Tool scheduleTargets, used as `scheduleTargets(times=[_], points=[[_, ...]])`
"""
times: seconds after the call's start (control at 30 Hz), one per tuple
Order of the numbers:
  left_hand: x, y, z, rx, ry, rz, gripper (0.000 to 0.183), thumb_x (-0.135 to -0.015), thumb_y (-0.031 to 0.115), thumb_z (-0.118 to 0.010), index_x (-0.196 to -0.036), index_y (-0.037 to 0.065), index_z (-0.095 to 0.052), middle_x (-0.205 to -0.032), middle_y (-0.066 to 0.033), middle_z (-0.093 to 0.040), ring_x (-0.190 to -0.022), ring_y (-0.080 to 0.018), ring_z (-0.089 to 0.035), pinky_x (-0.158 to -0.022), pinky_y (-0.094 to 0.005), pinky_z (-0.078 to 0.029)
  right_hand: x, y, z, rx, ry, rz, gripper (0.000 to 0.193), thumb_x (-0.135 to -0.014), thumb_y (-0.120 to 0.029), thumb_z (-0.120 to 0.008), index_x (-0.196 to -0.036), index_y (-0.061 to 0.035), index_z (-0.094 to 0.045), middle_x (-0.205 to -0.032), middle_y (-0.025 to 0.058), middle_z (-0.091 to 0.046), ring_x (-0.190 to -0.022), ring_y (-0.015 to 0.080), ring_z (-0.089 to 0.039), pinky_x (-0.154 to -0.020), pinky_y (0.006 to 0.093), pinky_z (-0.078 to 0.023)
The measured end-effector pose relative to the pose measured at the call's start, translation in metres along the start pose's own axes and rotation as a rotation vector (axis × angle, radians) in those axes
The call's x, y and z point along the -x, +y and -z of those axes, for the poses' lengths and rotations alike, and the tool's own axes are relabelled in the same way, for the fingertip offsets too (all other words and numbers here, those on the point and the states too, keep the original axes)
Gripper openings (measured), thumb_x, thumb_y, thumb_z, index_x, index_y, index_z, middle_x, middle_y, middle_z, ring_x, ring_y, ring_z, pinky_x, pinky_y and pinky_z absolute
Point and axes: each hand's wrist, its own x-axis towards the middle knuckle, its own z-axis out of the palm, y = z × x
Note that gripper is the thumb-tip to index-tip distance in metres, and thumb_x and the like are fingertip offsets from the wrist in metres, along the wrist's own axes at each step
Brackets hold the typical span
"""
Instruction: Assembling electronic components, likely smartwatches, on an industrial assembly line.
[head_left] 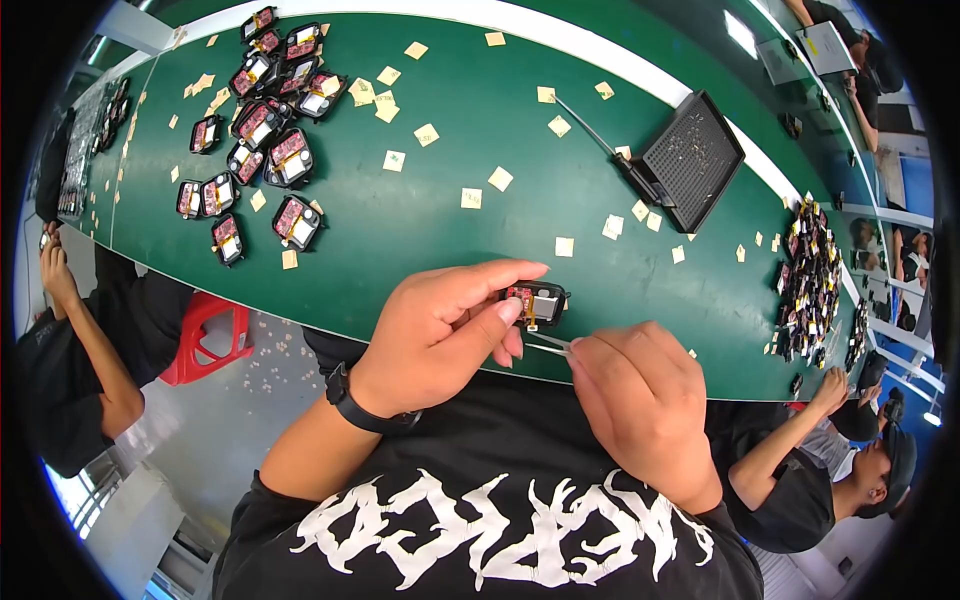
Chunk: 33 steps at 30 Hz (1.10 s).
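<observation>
My left hand [448,312] is closed around a small black device housing [545,302] with a red circuit board and a silvery-white block inside. A yellowish flex strip hangs toward the housing's lower edge, its end sticking out. Between thumb and fingers, my right hand [640,395] pinches metal tweezers [548,343]. The tweezers' tips point left, just below the housing near the strip's end; whether they touch it I cannot tell. Both hands are over the near edge of the green table [400,230].
More open housings [288,157] lie in a loose group at the far left. Paper squares [471,198] are scattered about. A black perforated tray [690,160] and a screwdriver [590,128] lie at the back right. A heap of parts [812,275] is farther right. Co-workers sit on both sides.
</observation>
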Motion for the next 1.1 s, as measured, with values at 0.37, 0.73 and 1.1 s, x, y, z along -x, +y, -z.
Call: scheduleTargets(times=[0.37, 0.73, 1.1], points=[[0.002, -0.006, 0.003, -0.039, -0.046, -0.089, 0.048, -0.095, -0.015, -0.049, -0.14, -0.002, -0.059, -0.105, -0.0094, -0.066, -0.081, -0.0114, -0.067, -0.073, -0.0268, -0.059, -0.008, 0.001, -0.007, 0.147, -0.033, 0.082, 0.032, -0.068, -0.008, -0.069, -0.099, 0.0004, -0.068, -0.094, 0.0092, -0.066, -0.075, 0.02, -0.061, -0.058, 0.0292, -0.052], [0.0, -0.004, 0.005, -0.11, -0.077, -0.138, 0.05, -0.094, -0.017, -0.048, -0.14, -0.002, -0.059, -0.106, -0.0108, -0.068, -0.081, -0.0117, -0.067, -0.073, -0.0271, -0.059, -0.016, -0.002, 0.004, 0.169, -0.139, 0.111, 0.029, -0.07, -0.007, -0.07, -0.097, 0.0017, -0.068, -0.092, 0.011, -0.066, -0.077, 0.0214, -0.062, -0.059, 0.0298, -0.054], [0.021, 0.031, 0.016, 0.001, 0.376, -0.098, 0.032, -0.101, 0.004, -0.062, -0.132, -0.001, -0.064, -0.094, -0.0037, -0.069, -0.078, -0.0082, -0.065, -0.067, -0.0232, -0.053, -0.011, -0.007, 0.09, -1.546, 0.117, 0.512, 0.022, -0.099, -0.033, -0.068, -0.111, -0.0148, -0.066, -0.121, 0.0088, -0.063, -0.111, 0.0243, -0.066, -0.087, 0.0455, -0.06]])
